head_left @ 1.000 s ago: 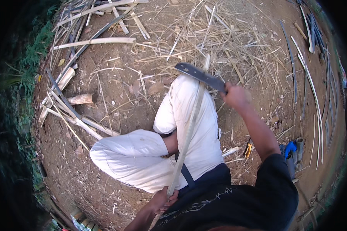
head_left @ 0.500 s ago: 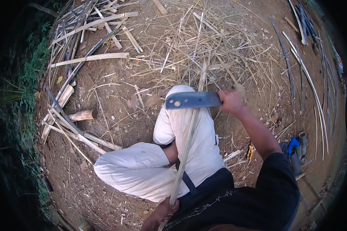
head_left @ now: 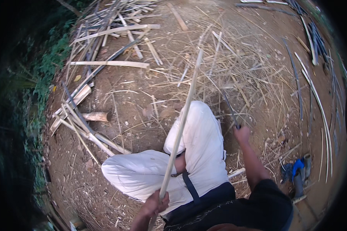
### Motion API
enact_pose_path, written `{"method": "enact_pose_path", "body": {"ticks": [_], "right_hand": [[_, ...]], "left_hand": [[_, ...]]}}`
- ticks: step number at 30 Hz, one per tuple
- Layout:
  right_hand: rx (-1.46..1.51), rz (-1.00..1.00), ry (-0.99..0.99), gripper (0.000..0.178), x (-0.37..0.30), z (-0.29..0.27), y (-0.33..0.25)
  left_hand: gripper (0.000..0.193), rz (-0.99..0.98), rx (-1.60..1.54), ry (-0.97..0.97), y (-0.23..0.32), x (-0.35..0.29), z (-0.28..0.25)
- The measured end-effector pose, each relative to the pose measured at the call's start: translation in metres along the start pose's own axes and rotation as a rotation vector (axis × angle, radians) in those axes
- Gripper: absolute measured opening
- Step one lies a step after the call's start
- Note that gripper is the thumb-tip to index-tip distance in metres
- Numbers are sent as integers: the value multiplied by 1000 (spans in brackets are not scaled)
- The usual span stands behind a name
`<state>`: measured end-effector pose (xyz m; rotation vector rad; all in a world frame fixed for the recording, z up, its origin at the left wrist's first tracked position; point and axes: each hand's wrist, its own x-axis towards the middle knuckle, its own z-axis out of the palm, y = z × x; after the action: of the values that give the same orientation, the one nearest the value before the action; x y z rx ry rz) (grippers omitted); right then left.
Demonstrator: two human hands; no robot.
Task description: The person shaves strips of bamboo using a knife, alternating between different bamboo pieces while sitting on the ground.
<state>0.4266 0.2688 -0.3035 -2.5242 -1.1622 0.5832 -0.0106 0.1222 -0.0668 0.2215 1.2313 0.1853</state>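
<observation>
While slender strip point(head_left: 180, 132) bows slightly, colour pale.

Soft daylight lights the ground point(head_left: 92, 181) evenly. Toward the black fisheye rim, dim foliage point(head_left: 44, 79) seems blurred.

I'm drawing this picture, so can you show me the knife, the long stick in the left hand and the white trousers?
Knife point(head_left: 230, 107): head view, middle of the blade.
Long stick point(head_left: 178, 134): head view, about halfway along its length.
White trousers point(head_left: 205, 142): head view, on the right leg.
</observation>
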Motion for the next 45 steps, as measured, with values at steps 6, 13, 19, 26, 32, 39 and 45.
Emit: {"method": "enact_pose_path", "body": {"ticks": [6,13,19,26,32,39,45], "right_hand": [[414,-229,41,25,-63,13,-44],[566,-519,88,30,-123,-79,-161],[584,-842,-2,42,-184,-65,-185],[686,-1135,-221,49,-250,-60,-215],[663,-1266,-188,50,-258,-34,-193],[639,-1221,-212,57,-258,-36,-190],[338,-1235,-242,54,-252,-58,-185]], "left_hand": [[63,469,-25,123,82,1,-5],[56,703,-145,-67,140,-30,-28],[50,884,-204,-237,141,-29,-40],[38,1131,-207,-8,128,-47,-50],[25,1195,-259,395,114,-64,-31],[23,1179,-168,628,117,-73,-25],[16,1252,-257,510,109,-57,-28]]}}
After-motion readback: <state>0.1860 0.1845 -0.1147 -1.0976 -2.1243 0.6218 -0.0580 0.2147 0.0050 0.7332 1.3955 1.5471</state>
